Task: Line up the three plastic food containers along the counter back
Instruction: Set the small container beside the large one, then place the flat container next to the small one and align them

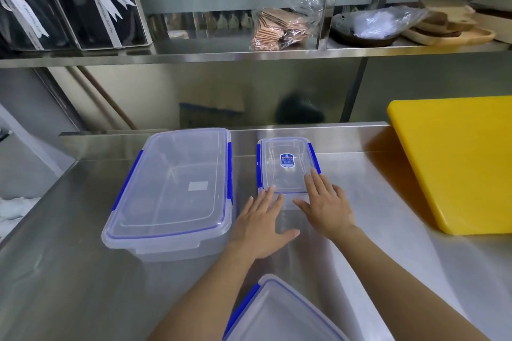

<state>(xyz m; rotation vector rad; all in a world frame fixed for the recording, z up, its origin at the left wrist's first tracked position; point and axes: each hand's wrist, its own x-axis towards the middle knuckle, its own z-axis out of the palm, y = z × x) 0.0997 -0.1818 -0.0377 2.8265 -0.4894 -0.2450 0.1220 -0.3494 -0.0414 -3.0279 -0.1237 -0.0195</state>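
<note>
Head view, left to right: I see the large container (171, 191) set back on the steel counter (388, 243), clear plastic with blue side clips and its lid snapped on. My left hand (260, 225) lies flat, fingers spread, tips touching the near end of the small container (286, 166); my right hand (327, 207) rests open on its near right corner. Neither grips. It sits close to the counter back. I judge it empty, light, stiff and prone to slide on polished steel, so pushing its near end suits. A third container (277, 315) waits nearest me; a yellow cutting board (457, 163) lies right.
</note>
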